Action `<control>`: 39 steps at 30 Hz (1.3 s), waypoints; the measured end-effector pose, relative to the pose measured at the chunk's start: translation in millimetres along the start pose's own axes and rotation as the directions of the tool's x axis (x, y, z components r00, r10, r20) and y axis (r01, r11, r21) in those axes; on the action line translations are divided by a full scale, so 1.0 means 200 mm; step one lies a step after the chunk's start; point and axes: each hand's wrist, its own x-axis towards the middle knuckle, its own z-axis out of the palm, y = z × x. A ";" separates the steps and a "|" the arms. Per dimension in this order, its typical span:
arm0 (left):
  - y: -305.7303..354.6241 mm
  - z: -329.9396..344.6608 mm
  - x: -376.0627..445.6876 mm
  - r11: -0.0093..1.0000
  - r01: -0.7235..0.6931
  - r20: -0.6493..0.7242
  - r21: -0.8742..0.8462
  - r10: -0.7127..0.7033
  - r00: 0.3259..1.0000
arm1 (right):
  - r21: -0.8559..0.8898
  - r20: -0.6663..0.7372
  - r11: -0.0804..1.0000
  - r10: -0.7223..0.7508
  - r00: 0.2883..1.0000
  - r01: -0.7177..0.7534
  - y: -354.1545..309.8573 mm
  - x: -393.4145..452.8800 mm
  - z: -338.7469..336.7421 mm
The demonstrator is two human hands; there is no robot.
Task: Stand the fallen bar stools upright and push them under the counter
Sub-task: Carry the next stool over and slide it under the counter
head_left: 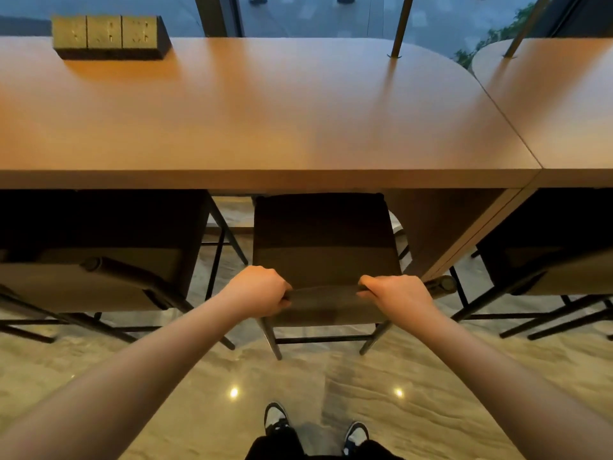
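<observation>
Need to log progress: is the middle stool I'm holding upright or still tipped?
Upright. The middle stool stands with its seat level, partly under the counter; left hand and right hand grip its backrest.

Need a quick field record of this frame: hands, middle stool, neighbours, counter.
left hand: grips backrest at its left end
right hand: grips backrest at its right end
middle stool: upright, front of seat at counter edge, backrest still outside
left stool: upright, seat partly under counter
right stool: upright, seat partly under counter
counter: socket box at far left
</observation>
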 end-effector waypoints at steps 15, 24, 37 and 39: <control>-0.27 0.20 -0.19 0.686 -0.165 -0.327 -0.709 -0.112 0.938 | 0.530 -0.057 0.790 0.395 0.917 -0.308 0.34 -0.25 -0.02; -0.21 0.25 -0.19 0.481 -0.128 -0.303 -0.867 -0.306 0.902 | 0.750 -0.041 0.621 0.387 0.921 -0.228 0.40 -0.22 0.04; -0.05 0.40 -0.04 -0.372 -0.385 0.013 -0.845 -0.734 0.679 | 0.988 0.121 0.011 0.562 0.819 -0.153 0.35 -0.23 0.23; -0.07 0.40 -0.03 -0.394 -0.393 0.023 -0.831 -0.730 0.683 | 0.992 0.118 -0.027 0.571 0.812 -0.125 0.36 -0.22 0.26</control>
